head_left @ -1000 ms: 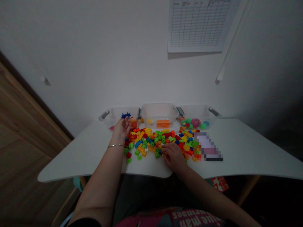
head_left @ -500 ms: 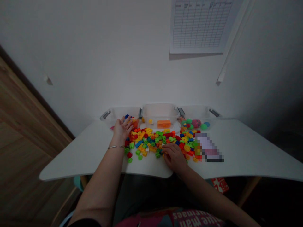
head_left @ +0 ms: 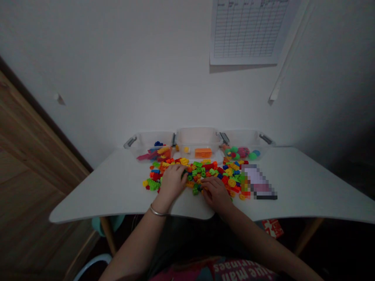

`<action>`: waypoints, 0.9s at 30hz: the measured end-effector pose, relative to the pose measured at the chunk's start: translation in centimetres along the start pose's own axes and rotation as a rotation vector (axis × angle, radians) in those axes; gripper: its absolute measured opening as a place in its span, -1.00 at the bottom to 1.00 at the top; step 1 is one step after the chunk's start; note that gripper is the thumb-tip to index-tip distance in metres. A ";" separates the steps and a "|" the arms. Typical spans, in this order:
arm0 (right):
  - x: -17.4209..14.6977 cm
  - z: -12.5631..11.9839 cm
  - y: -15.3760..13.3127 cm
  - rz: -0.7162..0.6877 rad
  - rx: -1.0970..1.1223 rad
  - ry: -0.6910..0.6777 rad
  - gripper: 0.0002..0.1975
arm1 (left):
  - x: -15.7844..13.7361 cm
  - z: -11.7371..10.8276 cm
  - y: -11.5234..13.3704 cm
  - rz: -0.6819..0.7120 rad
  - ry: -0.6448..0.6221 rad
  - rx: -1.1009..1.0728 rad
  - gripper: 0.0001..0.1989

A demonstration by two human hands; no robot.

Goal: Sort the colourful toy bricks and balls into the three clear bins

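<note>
Thin silver bangle point(head_left: 157, 212); pink, white-lettered shirt point(head_left: 190, 269)

I see toy bricks point(head_left: 207, 166) mid-frame on the tabletop point(head_left: 96, 191), three bins point(head_left: 197, 136) in a row behind them, a device point(head_left: 259, 181) at their right, a sheet point(head_left: 246, 37) on the wall point(head_left: 140, 78) in my feed's upper right.

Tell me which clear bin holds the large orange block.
The middle clear bin: its large orange block sets it apart from the left bin and right bin, which show multicoloured jumbles.

Left hand point(head_left: 173, 181) and right hand point(head_left: 217, 195): backs upward, fingers bent. Forearms point(head_left: 259, 236) cross the table's point(head_left: 93, 195) near edge.
</note>
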State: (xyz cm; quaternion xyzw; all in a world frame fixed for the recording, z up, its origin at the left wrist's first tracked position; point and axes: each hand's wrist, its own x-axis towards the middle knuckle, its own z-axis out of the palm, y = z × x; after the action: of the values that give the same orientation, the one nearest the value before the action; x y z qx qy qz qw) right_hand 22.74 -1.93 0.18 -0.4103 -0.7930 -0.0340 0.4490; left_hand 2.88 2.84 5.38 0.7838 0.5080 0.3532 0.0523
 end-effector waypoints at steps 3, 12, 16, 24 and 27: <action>0.0 0.1 0.0 -0.011 -0.008 0.007 -0.79 | -1.6 0.9 1.0 0.063 -0.056 0.287 -0.71; 0.0 0.2 0.2 0.002 -0.018 -0.005 -0.79 | -1.6 2.1 0.1 0.032 -0.043 0.399 -0.61; 0.0 0.1 0.1 -0.002 -0.002 -0.002 -0.80 | -1.2 2.3 -0.1 0.042 -0.043 0.407 -0.59; 0.0 0.1 0.0 -0.009 0.003 -0.008 -0.81 | -0.3 1.3 0.2 -0.010 -0.148 0.447 -0.68; 0.0 0.0 0.0 -0.013 0.004 -0.010 -0.81 | -0.1 0.9 0.4 -0.003 -0.181 0.461 -0.79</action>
State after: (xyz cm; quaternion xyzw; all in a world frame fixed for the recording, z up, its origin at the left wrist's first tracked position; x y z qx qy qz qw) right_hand 22.75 -1.93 0.20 -0.4043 -0.7979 -0.0331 0.4459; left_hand 3.67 2.84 4.87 0.8027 0.5696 0.1565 -0.0820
